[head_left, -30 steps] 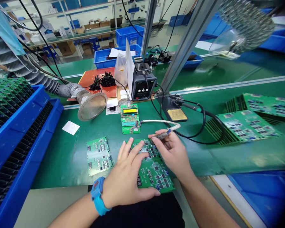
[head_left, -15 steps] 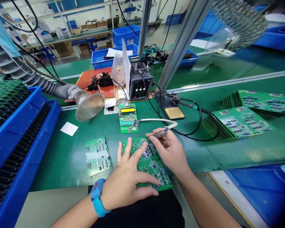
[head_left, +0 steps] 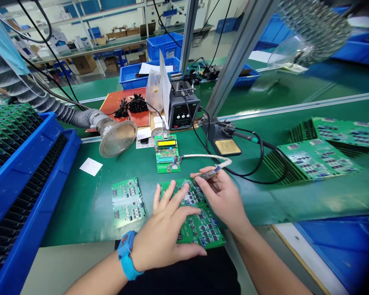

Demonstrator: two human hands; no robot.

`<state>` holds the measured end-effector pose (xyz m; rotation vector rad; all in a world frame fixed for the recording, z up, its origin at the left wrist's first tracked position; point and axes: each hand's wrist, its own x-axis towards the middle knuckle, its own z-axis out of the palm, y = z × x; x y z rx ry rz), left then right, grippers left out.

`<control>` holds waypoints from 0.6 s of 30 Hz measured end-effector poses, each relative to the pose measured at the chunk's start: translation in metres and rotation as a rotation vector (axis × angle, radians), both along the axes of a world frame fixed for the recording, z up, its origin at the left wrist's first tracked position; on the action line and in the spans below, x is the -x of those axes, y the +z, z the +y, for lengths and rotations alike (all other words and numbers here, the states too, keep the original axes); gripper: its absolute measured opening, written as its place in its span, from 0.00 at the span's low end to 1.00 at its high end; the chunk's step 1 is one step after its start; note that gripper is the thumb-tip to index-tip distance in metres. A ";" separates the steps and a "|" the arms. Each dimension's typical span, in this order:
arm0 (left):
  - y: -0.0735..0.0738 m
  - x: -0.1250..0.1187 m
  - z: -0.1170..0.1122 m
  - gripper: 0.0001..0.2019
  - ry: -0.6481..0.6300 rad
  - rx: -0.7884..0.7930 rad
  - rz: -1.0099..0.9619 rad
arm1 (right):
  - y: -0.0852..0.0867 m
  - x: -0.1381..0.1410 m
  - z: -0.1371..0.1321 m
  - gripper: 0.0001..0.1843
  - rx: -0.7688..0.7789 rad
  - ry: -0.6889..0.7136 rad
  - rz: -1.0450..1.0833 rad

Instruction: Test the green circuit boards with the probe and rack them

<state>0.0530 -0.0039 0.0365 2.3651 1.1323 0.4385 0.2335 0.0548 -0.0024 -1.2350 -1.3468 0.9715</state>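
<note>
My left hand, with a blue wristband, lies flat with fingers spread on a green circuit board at the near edge of the bench. My right hand is closed around a small probe connector on a white cable, held just above the far end of that board. The cable runs to a small green tester board with a yellow display. A second circuit board lies loose to the left of my hands.
Blue bins of boards stand at left. A fume extraction funnel hangs over the bench. A soldering station and iron holder sit behind. Stacks of green boards lie at right.
My left hand's fingers have shifted slightly on the board; the right hand keeps the probe over the same spot. The view swayed a little.
</note>
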 end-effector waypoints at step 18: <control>-0.003 -0.001 0.000 0.42 -0.001 -0.031 -0.001 | 0.001 0.001 -0.002 0.15 -0.003 -0.015 0.016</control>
